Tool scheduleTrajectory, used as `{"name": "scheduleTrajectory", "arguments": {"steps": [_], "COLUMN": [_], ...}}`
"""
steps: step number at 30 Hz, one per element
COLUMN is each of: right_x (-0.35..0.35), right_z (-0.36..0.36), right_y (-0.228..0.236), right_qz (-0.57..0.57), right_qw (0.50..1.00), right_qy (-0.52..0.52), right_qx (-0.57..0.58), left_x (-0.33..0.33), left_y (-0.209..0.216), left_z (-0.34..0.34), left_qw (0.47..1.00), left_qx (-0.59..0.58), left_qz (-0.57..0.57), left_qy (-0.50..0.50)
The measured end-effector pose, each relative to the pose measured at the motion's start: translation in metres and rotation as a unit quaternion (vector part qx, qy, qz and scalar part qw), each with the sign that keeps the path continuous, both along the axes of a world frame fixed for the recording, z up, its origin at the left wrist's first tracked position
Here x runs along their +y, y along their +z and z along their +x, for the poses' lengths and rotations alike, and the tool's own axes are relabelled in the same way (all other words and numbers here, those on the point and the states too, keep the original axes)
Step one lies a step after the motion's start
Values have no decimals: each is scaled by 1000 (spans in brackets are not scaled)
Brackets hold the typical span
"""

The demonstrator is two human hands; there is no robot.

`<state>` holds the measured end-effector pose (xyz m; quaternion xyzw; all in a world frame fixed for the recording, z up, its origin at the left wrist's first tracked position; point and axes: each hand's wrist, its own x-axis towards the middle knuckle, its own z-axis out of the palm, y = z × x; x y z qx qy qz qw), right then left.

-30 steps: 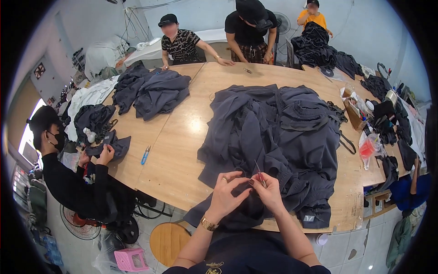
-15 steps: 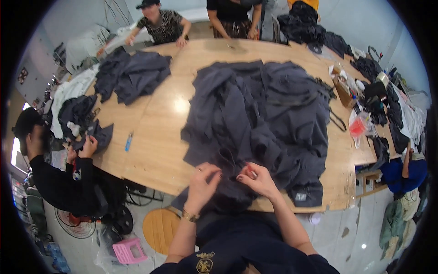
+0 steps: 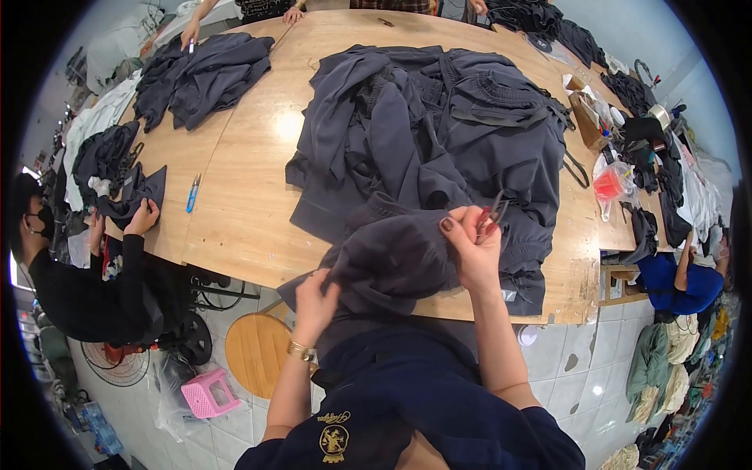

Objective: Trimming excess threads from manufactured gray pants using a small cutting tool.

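Left hand (image 3: 313, 301) closed on lower fold of dark garment (image 3: 392, 262) at bench (image 3: 251, 227) edge. Right hand (image 3: 474, 251) pinches upper fold, small snips (image 3: 492, 215) in fingers. Big dark pile (image 3: 446, 133) behind, looks mostly undone.

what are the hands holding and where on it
Both hands hold a dark grey garment: the left hand grips its lower edge, the right hand pinches its upper fold, with small snips in its fingers.

Navy short-sleeved top (image 3: 407, 407) with gold embroidered emblem (image 3: 334, 439); gold bracelet (image 3: 300, 352) at left wrist; dark polish on right thumbnail (image 3: 446, 225).
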<state>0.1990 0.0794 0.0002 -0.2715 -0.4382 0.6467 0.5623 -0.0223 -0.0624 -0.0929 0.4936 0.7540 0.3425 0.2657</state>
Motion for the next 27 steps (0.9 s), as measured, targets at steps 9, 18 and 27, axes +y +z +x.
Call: {"name": "scheduleTrajectory", "arguments": {"steps": [9, 18, 27], "right_x": [20, 31, 25], "right_z": [22, 30, 24], "right_y": [-5, -86, -71], "right_qz": [36, 7, 11], "right_qw": [984, 949, 938], "right_qy": [-138, -191, -207], "right_qx": [-105, -250, -279], "left_x": [59, 68, 85], "left_y": [99, 72, 23], "left_z": [-58, 44, 95], "left_qw": [962, 981, 997], "left_qx": [135, -14, 19], "left_qz": [202, 175, 6], "left_qy": [123, -77, -73]}}
